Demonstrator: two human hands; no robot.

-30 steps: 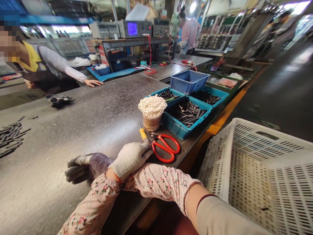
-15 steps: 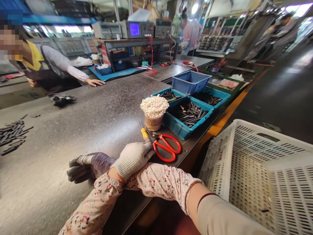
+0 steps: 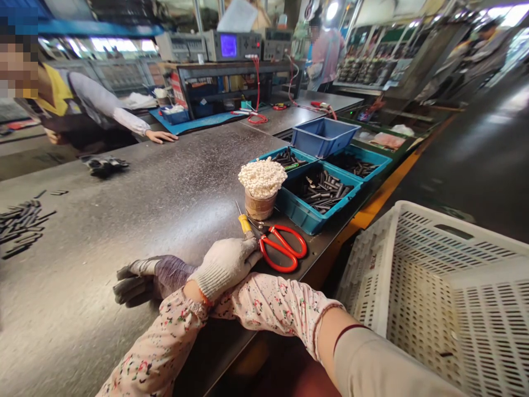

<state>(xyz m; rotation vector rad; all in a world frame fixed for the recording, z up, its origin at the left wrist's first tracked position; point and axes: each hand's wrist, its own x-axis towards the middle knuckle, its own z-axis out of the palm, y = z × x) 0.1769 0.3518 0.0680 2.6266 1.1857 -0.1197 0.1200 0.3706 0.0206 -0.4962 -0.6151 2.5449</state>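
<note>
My arms are crossed on the dark tabletop (image 3: 124, 187). My left hand (image 3: 225, 264), in a white knit glove, lies with its fingers curled over the near end of a yellow-handled screwdriver (image 3: 245, 223). Red-handled scissors (image 3: 283, 249) lie right beside it. My right hand (image 3: 144, 277), in a dark grey glove, rests flat on the table to the left with its fingers stretched out and nothing in it. A paper cup (image 3: 259, 205) packed with white swab-like sticks stands just beyond the screwdriver.
Teal bins (image 3: 306, 218) of dark metal rods and a blue bin (image 3: 320, 144) sit at the table's right edge. A white slatted crate (image 3: 433, 286) stands at right. Loose rods (image 3: 20, 223) lie far left, dark gloves (image 3: 103, 164) beyond. A co-worker's hand (image 3: 161, 136) rests on the far edge.
Both hands stay where they were. Only the view has shifted slightly.
</note>
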